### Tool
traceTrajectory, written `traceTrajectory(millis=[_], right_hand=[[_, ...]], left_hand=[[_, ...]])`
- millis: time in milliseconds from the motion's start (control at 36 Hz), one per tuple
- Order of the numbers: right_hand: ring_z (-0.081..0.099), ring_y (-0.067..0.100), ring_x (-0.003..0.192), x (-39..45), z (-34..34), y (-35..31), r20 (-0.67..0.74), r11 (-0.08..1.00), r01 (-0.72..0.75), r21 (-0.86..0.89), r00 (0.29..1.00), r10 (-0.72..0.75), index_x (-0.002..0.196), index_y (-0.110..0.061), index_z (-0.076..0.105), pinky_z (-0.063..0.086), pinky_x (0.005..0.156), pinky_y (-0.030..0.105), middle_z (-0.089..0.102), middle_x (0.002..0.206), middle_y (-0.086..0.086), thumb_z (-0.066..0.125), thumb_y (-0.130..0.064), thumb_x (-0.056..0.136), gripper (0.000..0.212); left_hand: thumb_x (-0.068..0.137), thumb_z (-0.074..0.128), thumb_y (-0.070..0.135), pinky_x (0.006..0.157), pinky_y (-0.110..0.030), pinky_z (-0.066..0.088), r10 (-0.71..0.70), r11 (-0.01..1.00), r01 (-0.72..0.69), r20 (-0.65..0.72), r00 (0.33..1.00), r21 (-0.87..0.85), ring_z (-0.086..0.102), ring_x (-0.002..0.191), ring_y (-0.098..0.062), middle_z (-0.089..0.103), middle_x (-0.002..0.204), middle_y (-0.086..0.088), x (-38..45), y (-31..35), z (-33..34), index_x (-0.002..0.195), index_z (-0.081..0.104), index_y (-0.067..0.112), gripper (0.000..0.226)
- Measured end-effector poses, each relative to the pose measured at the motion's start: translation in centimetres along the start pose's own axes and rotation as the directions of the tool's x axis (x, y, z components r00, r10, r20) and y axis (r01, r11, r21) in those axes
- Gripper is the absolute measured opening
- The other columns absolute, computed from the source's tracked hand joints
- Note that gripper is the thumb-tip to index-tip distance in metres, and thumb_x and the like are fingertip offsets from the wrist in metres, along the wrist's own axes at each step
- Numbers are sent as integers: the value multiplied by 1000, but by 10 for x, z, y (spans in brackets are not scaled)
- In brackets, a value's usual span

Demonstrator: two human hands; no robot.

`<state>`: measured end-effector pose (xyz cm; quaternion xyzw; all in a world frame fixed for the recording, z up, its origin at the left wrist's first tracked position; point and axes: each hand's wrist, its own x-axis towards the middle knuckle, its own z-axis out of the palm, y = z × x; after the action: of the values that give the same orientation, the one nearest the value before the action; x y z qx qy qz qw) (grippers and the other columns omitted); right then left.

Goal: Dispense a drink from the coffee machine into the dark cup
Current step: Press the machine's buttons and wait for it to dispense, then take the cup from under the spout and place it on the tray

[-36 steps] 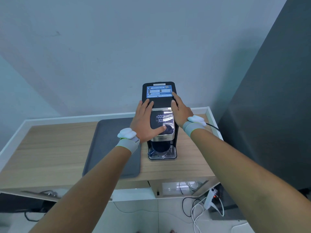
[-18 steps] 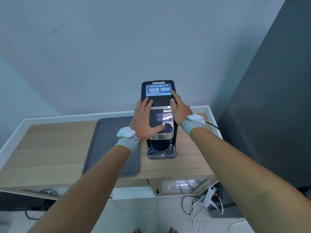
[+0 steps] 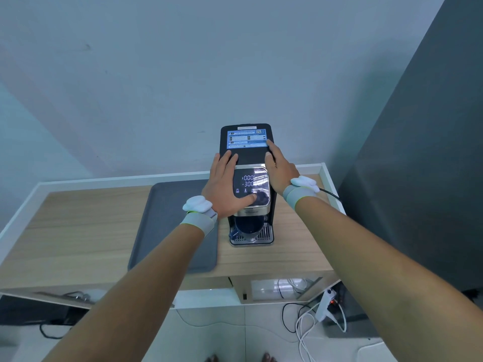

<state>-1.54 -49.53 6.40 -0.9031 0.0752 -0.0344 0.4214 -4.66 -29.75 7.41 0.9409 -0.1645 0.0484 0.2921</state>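
A black and silver coffee machine [image 3: 247,158] stands at the right of a wooden table. Its lit touch panel [image 3: 251,185] shows white digits. The dark cup [image 3: 248,226] sits under the spout on the drip grate [image 3: 265,235], its upper part hidden by the machine's head. My left hand [image 3: 222,186] lies flat against the machine's left side, thumb pressed on the lower part of the panel. My right hand [image 3: 278,167] rests on the machine's right edge, fingers stretched toward the blue label on top. Neither hand holds anything.
A dark grey tray [image 3: 167,226] lies on the table [image 3: 78,231] left of the machine. A white raised rim runs round the table's back and sides. A black cable [image 3: 330,194] leaves the machine to the right. White cables and a power strip [image 3: 324,307] lie on the floor below.
Both hands stay in the same places on the machine. The view has shifted slightly; the left thumb remains on the panel.
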Motion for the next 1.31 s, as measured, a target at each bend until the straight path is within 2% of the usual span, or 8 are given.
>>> traceTrajectory(millis=[250, 472, 639, 778, 889, 1000, 1139, 1306], right_hand=[[64, 27, 80, 3, -4, -1, 74, 999, -32, 34, 997, 30, 143, -72, 19, 46, 76, 40, 68, 93, -4, 11, -75, 85, 59], [52, 40, 135, -3, -15, -15, 189, 990, -99, 96, 979, 79, 161, -56, 4, 37, 115, 46, 46, 162, 3, 27, -59, 108, 58], [35, 38, 151, -28, -21, -3, 232, 952, -243, 186, 952, 197, 164, -51, 5, 32, 121, 56, 31, 170, -2, 17, -69, 105, 63], [47, 37, 143, -48, -7, 35, 167, 889, -387, 246, 920, 355, 160, -26, 40, 34, 121, 55, 45, 162, 5, 20, -62, 108, 67], [61, 43, 124, -68, 5, 60, 171, 887, -436, 155, 896, 410, 130, -14, 63, 45, 110, 50, 63, 137, 18, 39, -46, 110, 45], [61, 37, 122, -83, 17, 74, 203, 917, -396, -37, 896, 395, 131, -13, 68, 46, 100, 34, 68, 134, 17, 49, -33, 109, 36], [64, 33, 120, -92, 34, 82, 287, 929, -349, -124, 883, 370, 125, -14, 70, 50, 99, 34, 71, 130, 12, 60, -19, 103, 26], [58, 24, 98, -90, 46, 81, 396, 949, -282, -141, 863, 315, 150, -19, 52, 47, 94, 28, 61, 144, 8, 71, -14, 95, 59]], left_hand=[[91, 67, 50, 118, -29, 4, -36, 998, 38, 30, 999, -49, -6, 157, -17, 9, 171, 3, 5, -1, -4, 162, 19, 17, 92], [93, 49, 56, 124, -34, 8, -103, 981, 115, 82, 991, -154, 4, 157, -15, 20, 169, 7, 12, -3, -17, 160, 32, 19, 78], [101, 47, 40, 112, -24, 29, -255, 869, 217, -27, 966, -445, 43, 142, -9, 48, 155, 10, 10, -10, -26, 149, 51, 28, 49], [106, 38, 40, 115, -41, 39, -444, 738, 379, 20, 896, -558, 57, 130, -20, 51, 149, 12, -2, -31, -23, 150, 46, 34, 45], [106, 44, 35, 109, -47, 47, -524, 708, 495, 94, 847, -503, 64, 118, -25, 61, 138, 3, -18, -55, -8, 145, 53, 25, 41], [106, 50, 28, 108, -44, 47, -537, 731, 577, 214, 816, -365, 63, 121, -29, 64, 134, -7, -35, -74, 12, 134, 61, 16, 32], [104, 52, 24, 88, -38, 51, -507, 742, 620, 390, 769, -256, 64, 91, -27, 71, 101, -11, -49, -78, 35, 98, 66, 13, 18], [101, 50, 13, 84, -39, 48, -471, 736, 633, 490, 733, -239, 55, 84, -27, 65, 97, -12, -58, -68, 51, 99, 66, 9, 16]])
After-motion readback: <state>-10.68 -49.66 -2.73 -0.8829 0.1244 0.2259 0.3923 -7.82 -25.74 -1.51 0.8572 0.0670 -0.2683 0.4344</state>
